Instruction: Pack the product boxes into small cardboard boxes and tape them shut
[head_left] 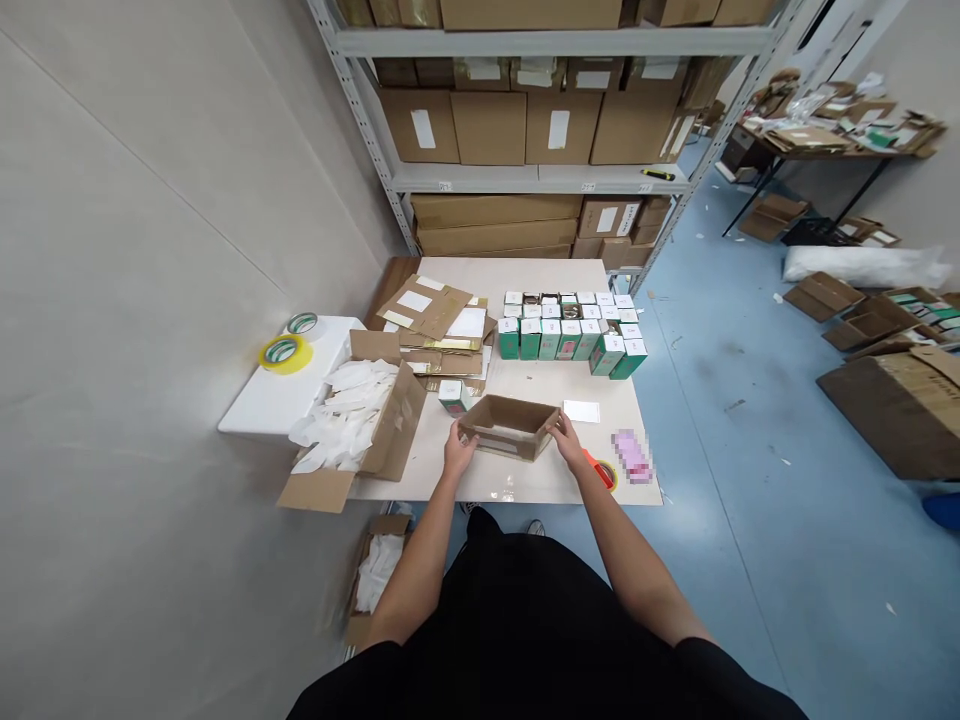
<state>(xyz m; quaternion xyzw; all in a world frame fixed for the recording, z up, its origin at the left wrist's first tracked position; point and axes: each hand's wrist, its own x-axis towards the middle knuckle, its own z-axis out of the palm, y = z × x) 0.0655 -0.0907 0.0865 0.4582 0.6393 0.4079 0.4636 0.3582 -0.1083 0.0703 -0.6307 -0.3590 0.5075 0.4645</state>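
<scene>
Between my hands is an open, rectangular cardboard box at the front of the white table. My left hand grips its left end, and my right hand grips its right end. Just behind the left end stands a small white and green box. Rows of similar green and white boxes fill the back right of the table. A white card lies beyond my right hand. Close to my right wrist is an orange tape dispenser.
Flattened cardboard is piled at the back left. A large carton of white paper stands on the left, beside tape rolls on a white surface. Shelving with cartons rises behind the table. More cartons sit on the floor to the right.
</scene>
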